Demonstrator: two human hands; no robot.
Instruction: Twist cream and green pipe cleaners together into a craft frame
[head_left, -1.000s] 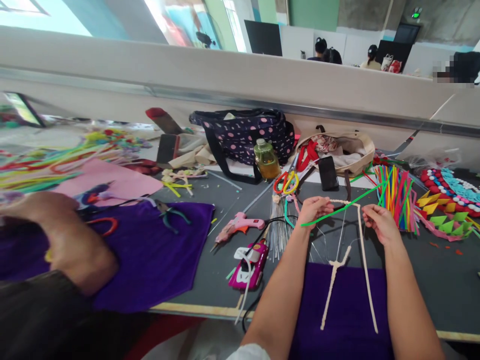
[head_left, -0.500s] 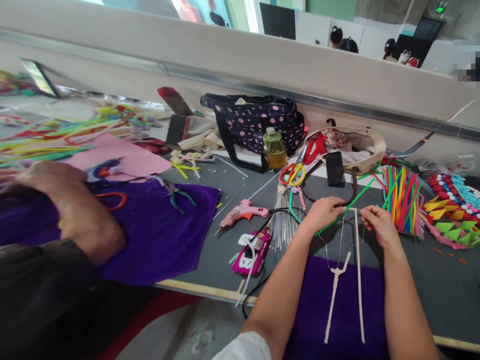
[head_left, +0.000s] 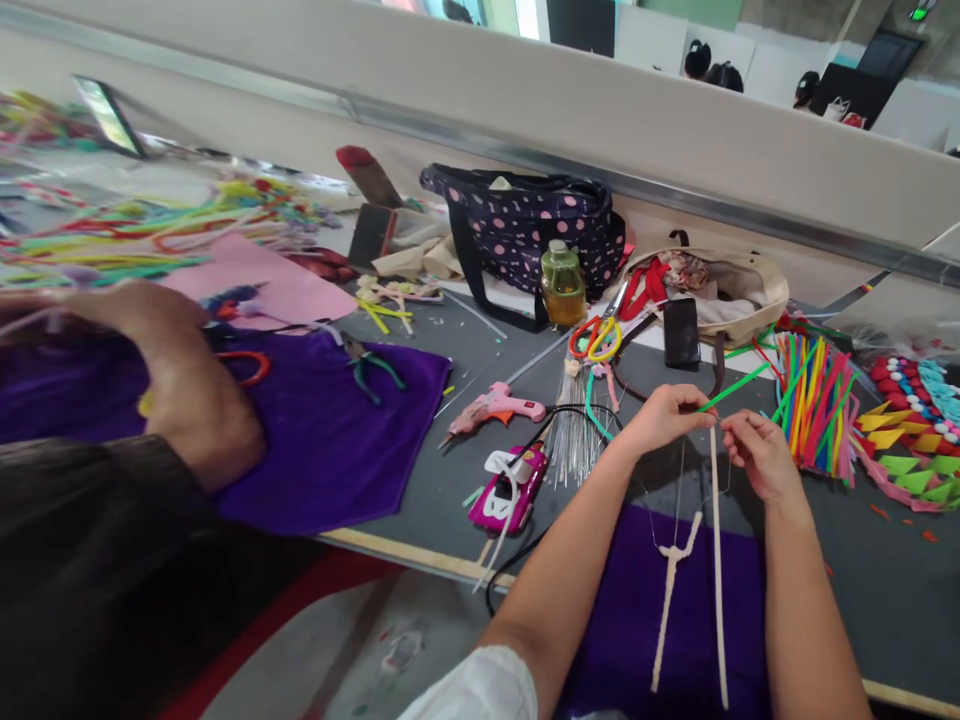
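My left hand [head_left: 664, 418] pinches the top of a cream pipe cleaner frame [head_left: 716, 560] together with a green pipe cleaner [head_left: 739, 386] that points up to the right. My right hand [head_left: 759, 455] grips the same top bend of the frame from the right, fingers closed on it. The frame's two cream legs hang down over a purple cloth [head_left: 660, 620] in front of me, joined to thin bare wires.
A bundle of coloured pipe cleaners [head_left: 814, 400] and felt shapes [head_left: 904, 440] lie to the right. A pink glue gun [head_left: 499, 408], magenta glue gun [head_left: 506, 490], scissors [head_left: 596, 338], bottle [head_left: 562, 285], phone [head_left: 681, 332] and bags sit behind. Another person's arm [head_left: 180, 390] rests left on a purple cloth.
My hands have come closer together, folding the top of the cream frame so its legs hang nearly parallel. The view has shifted left and down.
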